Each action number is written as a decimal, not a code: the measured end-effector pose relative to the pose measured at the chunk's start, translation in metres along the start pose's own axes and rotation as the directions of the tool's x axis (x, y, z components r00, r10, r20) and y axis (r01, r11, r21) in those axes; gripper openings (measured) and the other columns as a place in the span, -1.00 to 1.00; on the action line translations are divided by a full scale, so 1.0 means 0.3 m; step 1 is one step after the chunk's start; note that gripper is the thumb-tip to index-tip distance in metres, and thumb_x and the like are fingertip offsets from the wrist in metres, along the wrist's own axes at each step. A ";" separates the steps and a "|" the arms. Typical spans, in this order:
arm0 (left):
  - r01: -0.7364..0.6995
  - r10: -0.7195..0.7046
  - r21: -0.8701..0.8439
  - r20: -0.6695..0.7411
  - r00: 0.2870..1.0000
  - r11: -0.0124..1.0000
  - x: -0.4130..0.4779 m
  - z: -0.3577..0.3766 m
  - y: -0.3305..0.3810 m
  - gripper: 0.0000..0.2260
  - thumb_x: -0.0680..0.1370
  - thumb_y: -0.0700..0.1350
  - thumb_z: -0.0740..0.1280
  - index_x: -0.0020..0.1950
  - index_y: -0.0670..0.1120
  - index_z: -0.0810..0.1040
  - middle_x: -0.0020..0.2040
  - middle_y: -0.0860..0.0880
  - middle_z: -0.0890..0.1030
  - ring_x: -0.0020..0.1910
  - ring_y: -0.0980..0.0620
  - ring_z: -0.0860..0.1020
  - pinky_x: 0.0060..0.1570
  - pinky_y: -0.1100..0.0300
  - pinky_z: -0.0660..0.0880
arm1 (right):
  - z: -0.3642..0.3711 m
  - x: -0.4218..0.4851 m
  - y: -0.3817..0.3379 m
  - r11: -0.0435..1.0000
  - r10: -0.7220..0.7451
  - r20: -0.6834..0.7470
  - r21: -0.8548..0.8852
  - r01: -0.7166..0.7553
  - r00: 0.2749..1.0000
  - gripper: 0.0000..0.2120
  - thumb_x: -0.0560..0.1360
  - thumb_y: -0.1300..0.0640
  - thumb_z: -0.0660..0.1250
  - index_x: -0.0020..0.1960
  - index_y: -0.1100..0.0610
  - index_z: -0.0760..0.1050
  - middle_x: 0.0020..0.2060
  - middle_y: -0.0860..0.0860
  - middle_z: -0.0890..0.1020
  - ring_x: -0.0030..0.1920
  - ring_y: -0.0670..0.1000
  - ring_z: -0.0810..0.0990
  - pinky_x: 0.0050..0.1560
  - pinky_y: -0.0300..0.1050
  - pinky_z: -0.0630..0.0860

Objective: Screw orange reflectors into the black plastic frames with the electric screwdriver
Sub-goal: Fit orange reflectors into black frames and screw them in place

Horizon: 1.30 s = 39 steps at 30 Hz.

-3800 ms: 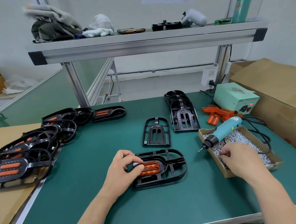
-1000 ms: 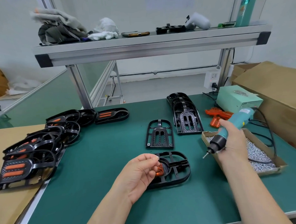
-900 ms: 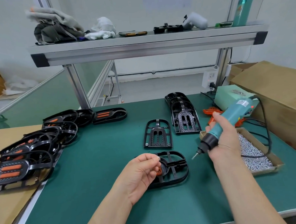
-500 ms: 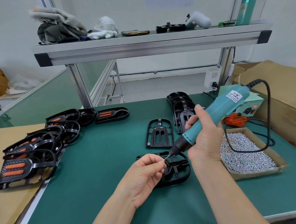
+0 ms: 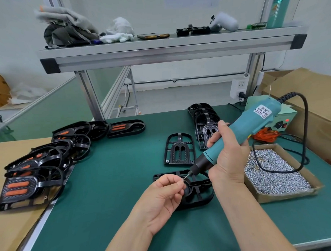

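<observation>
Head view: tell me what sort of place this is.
Probably a factory assembly station: the right hand holds a corded screwdriver, the left hand pinches a screw at its tip, a box holds loose screws in bulk, and frames with orange reflectors pile up on the left.

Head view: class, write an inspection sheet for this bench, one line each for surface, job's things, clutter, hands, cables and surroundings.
Surface: green mat, cardboard sheet at its left.
Job's things: frame under both hands; screwdriver; screws in an open box; finished frames piled left; bare frames behind; loose reflectors far right.
Clutter: cloths and a phone on the shelf.
Hands: left hand pinches what looks like a screw at the screwdriver's tip; right hand grips the screwdriver.
Cables: cord arcs from the screwdriver's rear and lies across the screws.
Surroundings: power unit, socket, carton at right.
</observation>
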State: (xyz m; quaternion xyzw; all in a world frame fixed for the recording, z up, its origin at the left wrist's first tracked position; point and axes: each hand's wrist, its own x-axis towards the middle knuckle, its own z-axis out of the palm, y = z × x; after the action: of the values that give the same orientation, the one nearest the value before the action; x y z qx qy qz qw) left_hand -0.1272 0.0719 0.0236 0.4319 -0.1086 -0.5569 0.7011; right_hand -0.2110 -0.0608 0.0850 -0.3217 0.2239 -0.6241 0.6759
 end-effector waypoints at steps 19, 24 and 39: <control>-0.370 0.471 0.587 -0.023 0.882 0.720 0.000 -0.006 -0.019 -0.80 0.46 -0.31 0.49 -0.15 0.01 0.68 -0.21 -0.03 0.69 -0.22 0.10 0.60 -0.17 0.33 0.54 | 0.002 0.018 0.057 0.996 -0.027 -0.081 -0.088 0.020 0.996 -0.83 0.49 0.12 0.45 -0.06 0.06 0.45 -0.49 -0.04 0.51 -0.49 -0.03 0.45 -0.32 -0.18 0.48; -0.266 0.643 0.950 0.101 0.759 0.165 0.038 -0.121 0.030 -0.76 0.45 -0.14 0.52 -0.01 0.19 0.66 0.06 0.19 0.58 0.19 0.19 0.43 0.16 0.43 0.26 | -0.003 0.023 0.084 0.981 -0.100 0.016 -0.168 0.102 0.995 -0.84 0.45 0.15 0.46 -0.10 0.10 0.47 -0.47 0.01 0.51 -0.51 -0.02 0.43 -0.40 -0.20 0.46; -0.192 0.597 0.980 0.122 0.793 0.055 0.089 -0.194 -0.013 -0.85 0.42 -0.06 0.55 -0.10 0.18 0.69 0.17 0.10 0.50 0.26 0.08 0.36 0.30 0.11 0.26 | 0.002 -0.034 0.162 0.887 -0.176 0.238 -0.381 0.259 0.955 -0.86 0.46 0.12 0.46 -0.19 -0.06 0.53 -0.41 -0.01 0.56 -0.43 0.07 0.51 -0.37 -0.03 0.49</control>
State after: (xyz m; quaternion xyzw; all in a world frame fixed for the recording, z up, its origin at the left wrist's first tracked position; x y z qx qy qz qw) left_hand -0.0835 0.0768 -0.0231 0.8060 -0.4341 -0.0612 0.3978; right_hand -0.1777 -0.0500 0.0497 -0.5391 0.2437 -0.6007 0.5378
